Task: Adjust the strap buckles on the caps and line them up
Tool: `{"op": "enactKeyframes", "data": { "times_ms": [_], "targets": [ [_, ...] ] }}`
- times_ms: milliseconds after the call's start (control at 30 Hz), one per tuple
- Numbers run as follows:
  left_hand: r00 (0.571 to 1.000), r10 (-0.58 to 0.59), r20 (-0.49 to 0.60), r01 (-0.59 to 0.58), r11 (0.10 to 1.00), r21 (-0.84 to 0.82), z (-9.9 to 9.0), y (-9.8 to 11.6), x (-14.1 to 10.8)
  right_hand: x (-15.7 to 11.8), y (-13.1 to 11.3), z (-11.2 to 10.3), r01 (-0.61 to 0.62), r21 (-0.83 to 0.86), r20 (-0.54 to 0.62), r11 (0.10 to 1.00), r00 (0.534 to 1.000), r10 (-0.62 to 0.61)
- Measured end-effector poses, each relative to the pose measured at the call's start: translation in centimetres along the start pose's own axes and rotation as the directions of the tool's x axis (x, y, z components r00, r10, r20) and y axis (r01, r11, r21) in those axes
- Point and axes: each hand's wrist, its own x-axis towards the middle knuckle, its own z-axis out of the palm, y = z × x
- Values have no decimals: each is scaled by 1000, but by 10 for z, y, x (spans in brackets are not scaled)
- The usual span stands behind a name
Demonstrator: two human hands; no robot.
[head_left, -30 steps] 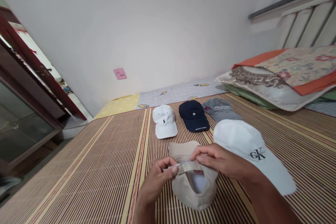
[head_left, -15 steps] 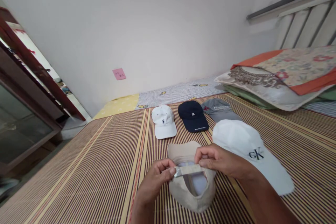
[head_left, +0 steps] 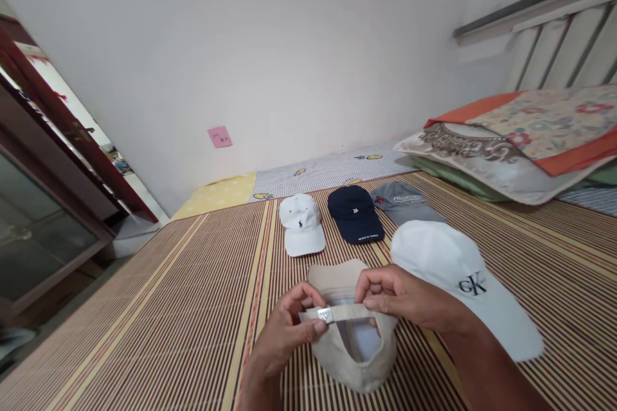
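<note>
A beige cap [head_left: 359, 369] lies upturned on the striped mat, its brim away from me and its back opening facing me. Across that opening runs a beige strap [head_left: 349, 312] with a silver buckle [head_left: 326, 315]. My left hand [head_left: 292, 327] pinches the strap's left end beside the buckle, thumb below and index finger above. With thumb and fingers, my right hand [head_left: 395, 292] grips the strap's right part by the cap's edge. Part of a white cap with "CK" lettering [head_left: 434, 250] lies behind my right wrist.
Beyond the beige cap sit a small white cap [head_left: 302, 225], a navy cap [head_left: 355, 213] and a grey cap [head_left: 405, 201]. Pillows [head_left: 501, 148] under a floral cloth lie at the right. The striped mat [head_left: 168, 308] reaches toward the wall.
My left index finger has lifted a little and the fingers have shifted on the strap, so the buckle and a short strap end now show more. My right hand has barely moved.
</note>
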Motion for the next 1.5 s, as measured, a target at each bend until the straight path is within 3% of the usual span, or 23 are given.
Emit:
{"op": "enactKeyframes", "data": {
  "times_ms": [133,367,600,1200,1500],
  "targets": [
    [1000,13,-28,-12,1000,20,-1,-5,1,1,-2,5,-2,76,35,997,999,-1],
    [999,38,-4,-38,999,-17,2,0,1,4,3,8,28,51,-27,998,999,-27],
    [995,85,-58,-80,993,84,4,-1,2,9,3,13,17,77,-18,997,1000,-16],
    [982,130,-136,-120,989,83,8,-1,5,11,1,22,27,-40,-59,999,998,-29],
    [981,170,-93,-162,982,94,5,-4,4,12,-3,24,18,-12,-57,1000,998,-18]
  ]
}}
